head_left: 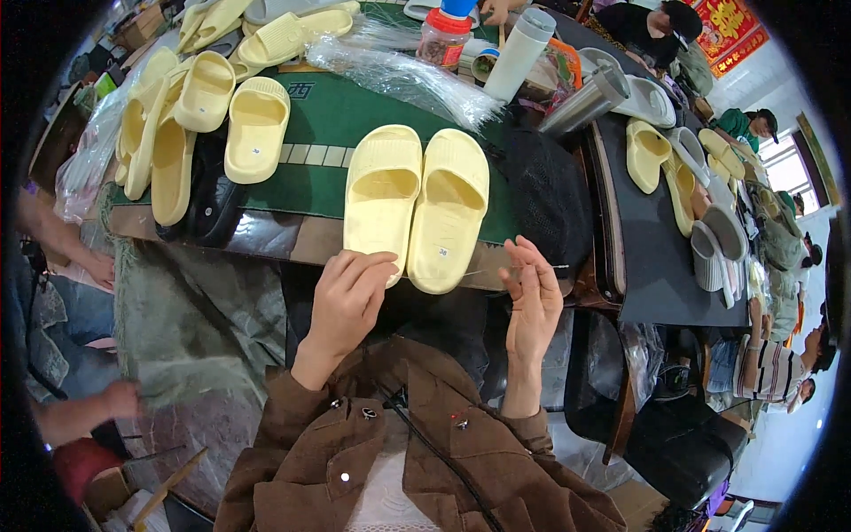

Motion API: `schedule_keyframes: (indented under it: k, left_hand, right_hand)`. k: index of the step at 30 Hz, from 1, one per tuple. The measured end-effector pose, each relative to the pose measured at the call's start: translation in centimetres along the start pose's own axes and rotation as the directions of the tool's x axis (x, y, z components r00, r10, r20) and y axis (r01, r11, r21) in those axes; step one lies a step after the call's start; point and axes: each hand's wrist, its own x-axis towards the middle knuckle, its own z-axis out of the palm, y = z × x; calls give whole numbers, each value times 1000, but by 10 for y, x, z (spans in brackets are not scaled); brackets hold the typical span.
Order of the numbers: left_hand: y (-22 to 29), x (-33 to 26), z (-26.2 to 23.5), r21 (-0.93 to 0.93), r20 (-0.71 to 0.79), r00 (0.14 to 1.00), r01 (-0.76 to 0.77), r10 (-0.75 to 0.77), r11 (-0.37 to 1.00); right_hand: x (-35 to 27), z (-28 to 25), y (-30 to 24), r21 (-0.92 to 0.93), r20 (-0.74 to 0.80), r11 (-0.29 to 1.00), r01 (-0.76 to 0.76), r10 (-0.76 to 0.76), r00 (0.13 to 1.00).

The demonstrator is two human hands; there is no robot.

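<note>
A pair of pale yellow slippers lies sole-down at the table's near edge, toes pointing away. My left hand (350, 288) is closed at the heel of the left slipper (379, 199), its fingertips pinched together. From there a thin clear strand (479, 272) runs across the heel of the right slipper (448, 213) to my right hand (534, 288). Thumb and fingers of that hand pinch the strand, and a short end sticks out on its right side. The strand is very fine, so its exact kind is hard to make out.
More yellow slippers (257, 133) crowd the table's left, near a bundle of clear plastic strands (412, 75). A red-lidded jar (443, 40), a white flask (520, 55) and a steel tumbler (585, 102) stand behind. A black mesh bag (548, 199) lies right. Other people's hands (97, 266) show left.
</note>
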Motion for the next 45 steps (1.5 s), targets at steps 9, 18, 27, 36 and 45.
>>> schedule_keyframes:
  k: [9, 18, 27, 36, 45]
  left_hand:
    - [-12, 5, 13, -129, 53, 992, 122, -116, 984]
    - [-36, 27, 30, -80, 75, 989, 136, -130, 987]
    - [-40, 38, 42, 52, 206, 969, 125, -134, 991]
    - [-40, 64, 60, 27, 269, 928, 260, -257, 965]
    - [-52, 72, 81, 122, 262, 921, 265, -289, 956]
  right_hand:
    - [11, 15, 15, -306, 205, 944, -121, 189, 960]
    - [55, 41, 29, -546, 313, 837, -44, 253, 915]
    - [89, 60, 62, -719, 566, 426, 549, -98, 818]
    - [110, 74, 74, -773, 460, 488, 405, -8, 888]
    - [109, 73, 69, -749, 438, 560, 354, 17, 899]
